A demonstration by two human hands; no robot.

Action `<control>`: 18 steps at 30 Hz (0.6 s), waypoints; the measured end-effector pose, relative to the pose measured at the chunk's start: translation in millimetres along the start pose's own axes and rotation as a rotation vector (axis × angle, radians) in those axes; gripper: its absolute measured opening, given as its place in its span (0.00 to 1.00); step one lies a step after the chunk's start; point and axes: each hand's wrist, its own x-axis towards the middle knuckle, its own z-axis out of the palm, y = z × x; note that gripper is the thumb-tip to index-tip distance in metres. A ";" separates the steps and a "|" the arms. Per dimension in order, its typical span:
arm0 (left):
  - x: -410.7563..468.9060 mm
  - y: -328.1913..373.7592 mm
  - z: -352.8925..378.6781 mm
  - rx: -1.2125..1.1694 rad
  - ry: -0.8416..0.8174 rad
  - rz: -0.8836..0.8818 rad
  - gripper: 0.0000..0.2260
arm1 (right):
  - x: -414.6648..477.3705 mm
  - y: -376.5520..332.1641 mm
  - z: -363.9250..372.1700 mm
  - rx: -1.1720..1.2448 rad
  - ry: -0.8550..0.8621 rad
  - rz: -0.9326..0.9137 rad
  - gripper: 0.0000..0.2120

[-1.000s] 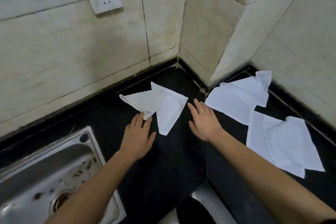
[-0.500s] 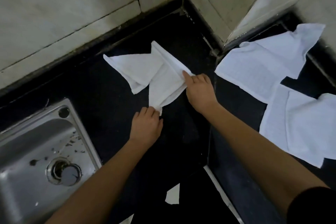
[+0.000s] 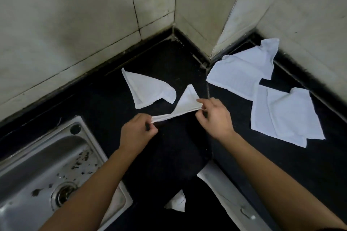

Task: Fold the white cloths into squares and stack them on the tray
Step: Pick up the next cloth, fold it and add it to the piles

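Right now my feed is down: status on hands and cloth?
Left hand, right hand each pinch one end of a cloth. Three other cloths lie apart on the counter. No tray seen.

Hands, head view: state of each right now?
Left hand: pinching one end of the white cloth.
Right hand: pinching its other end.

Bare forearms (image 3: 90, 184) lead back from the left grip (image 3: 138, 131) and right grip (image 3: 214, 116), uncovered along their whole visible length. Far behind the right grip shows a dark sliver (image 3: 336, 229), possibly a sleeve hem.
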 end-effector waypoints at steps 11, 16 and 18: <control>-12.0 70.9 -96.1 -0.418 0.308 0.018 0.04 | -54.4 -54.3 -97.0 0.148 0.547 -0.058 0.08; -31.3 81.0 -101.7 -0.463 0.224 -0.017 0.06 | -84.8 -49.2 -107.7 0.163 0.536 -0.041 0.07; -32.3 82.9 -98.1 -0.430 0.166 -0.050 0.07 | -87.5 -43.8 -108.6 0.162 0.494 -0.013 0.08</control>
